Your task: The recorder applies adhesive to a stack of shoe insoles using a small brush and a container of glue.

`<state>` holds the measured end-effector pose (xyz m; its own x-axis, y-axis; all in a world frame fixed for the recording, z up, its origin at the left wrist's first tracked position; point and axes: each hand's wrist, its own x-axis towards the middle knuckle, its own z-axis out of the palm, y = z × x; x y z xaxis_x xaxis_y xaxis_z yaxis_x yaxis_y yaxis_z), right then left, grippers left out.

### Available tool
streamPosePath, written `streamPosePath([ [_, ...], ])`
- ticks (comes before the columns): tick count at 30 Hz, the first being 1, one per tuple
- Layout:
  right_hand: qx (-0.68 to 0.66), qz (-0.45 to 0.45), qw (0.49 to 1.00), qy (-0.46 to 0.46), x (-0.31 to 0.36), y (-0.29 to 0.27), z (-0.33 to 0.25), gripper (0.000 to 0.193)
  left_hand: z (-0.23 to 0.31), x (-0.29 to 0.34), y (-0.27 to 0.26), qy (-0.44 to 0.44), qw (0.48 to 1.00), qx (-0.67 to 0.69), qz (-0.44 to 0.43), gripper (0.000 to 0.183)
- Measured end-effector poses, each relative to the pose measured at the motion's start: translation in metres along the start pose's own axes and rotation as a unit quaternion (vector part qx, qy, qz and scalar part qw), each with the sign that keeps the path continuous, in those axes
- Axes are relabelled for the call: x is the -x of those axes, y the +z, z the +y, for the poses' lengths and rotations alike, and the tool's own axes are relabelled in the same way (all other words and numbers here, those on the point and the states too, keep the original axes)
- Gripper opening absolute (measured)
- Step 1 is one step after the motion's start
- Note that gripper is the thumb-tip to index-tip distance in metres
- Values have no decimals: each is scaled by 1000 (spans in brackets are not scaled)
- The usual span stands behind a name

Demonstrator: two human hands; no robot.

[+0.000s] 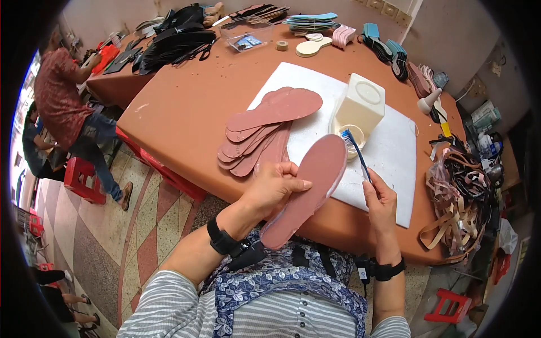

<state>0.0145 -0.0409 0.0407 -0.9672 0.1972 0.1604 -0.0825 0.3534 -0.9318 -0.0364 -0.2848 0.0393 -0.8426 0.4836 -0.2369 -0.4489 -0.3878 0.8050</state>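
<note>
My left hand (pixel 270 188) pinches a reddish-pink insole (pixel 315 183) by its left edge, thumb on top, and holds it tilted above the table's front edge. A whitish smear runs along the insole's right edge. In my right hand (pixel 380 203) is a dark blue toothbrush (pixel 359 153), gripped by its handle. Its bristles are at the mouth of a cream plastic container (pixel 360 104), close to the insole's upper tip; whether they touch the container is unclear. A fanned stack of similar pink insoles (pixel 253 138) lies to the left on a white board (pixel 403 152).
The brown-covered table (pixel 186 118) carries black strips (pixel 174 45), a clear plastic box (pixel 247 35), a tape roll (pixel 282 45) and bundled insoles (pixel 313 22) at the back. Tangled straps (pixel 456 197) hang at the right. Another person (pixel 62 96) works at the left, near red stools (pixel 84 180).
</note>
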Motion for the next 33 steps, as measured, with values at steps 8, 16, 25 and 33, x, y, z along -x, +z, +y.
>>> streamPosePath([
  [8, 35, -42, 998, 15, -6, -19, -4, 30, -2, 0, 1, -2, 998, -55, 28, 9],
  [16, 85, -34, 996, 21, 7, -23, 3, 29, 3, -1, 3, -2, 999, 26, 39, 8],
  [25, 59, -67, 996, -18, 40, -1, 6, 28, 3, -8, -3, 1, 997, -27, 77, 8],
  [33, 60, -99, 992, -56, 50, -2, 11, 27, 6, -6, 2, 17, 993, -4, 116, 11],
])
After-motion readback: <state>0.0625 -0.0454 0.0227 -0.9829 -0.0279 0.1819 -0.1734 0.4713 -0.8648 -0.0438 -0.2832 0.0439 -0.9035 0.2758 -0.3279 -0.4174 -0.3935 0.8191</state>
